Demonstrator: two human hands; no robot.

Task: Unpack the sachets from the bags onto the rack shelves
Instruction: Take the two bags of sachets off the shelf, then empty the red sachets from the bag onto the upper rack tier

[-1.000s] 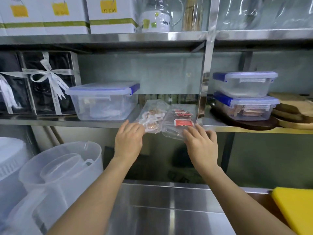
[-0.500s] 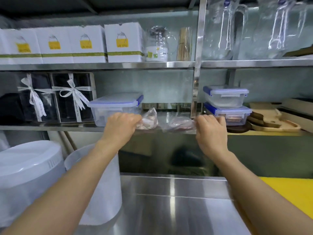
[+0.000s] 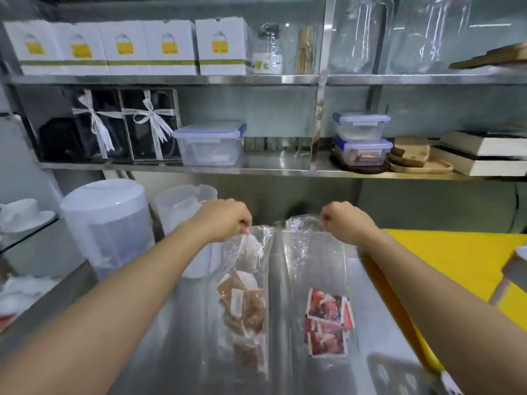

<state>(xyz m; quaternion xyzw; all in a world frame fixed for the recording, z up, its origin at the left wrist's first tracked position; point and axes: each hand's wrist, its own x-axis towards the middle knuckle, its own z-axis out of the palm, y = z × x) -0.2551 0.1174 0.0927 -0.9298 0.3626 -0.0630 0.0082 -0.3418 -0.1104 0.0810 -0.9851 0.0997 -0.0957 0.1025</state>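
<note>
My left hand [image 3: 225, 219] pinches the top of a clear plastic bag [image 3: 242, 252] that hangs down with several brown sachets [image 3: 246, 306] inside. My right hand [image 3: 346, 222] grips the top of a second clear bag [image 3: 313, 252] holding several red sachets [image 3: 328, 320] at its bottom. Both bags dangle side by side above the steel counter [image 3: 176, 323], below the rack's lower shelf [image 3: 273, 168]. The shelf section between the lidded tub and the upright post lies bare.
A lidded clear tub [image 3: 209, 143] and two black ribboned boxes [image 3: 125, 124] stand on the lower shelf at left; two stacked tubs [image 3: 362, 138] and wooden boards [image 3: 419, 158] at right. White boxes [image 3: 168, 47] line the upper shelf. Plastic jugs [image 3: 105, 223] stand left; a yellow board [image 3: 456, 258] lies right.
Both hands have pulled the two bags off the lower shelf and toward me. The bags now hang in the air over the counter, each held by its top.
</note>
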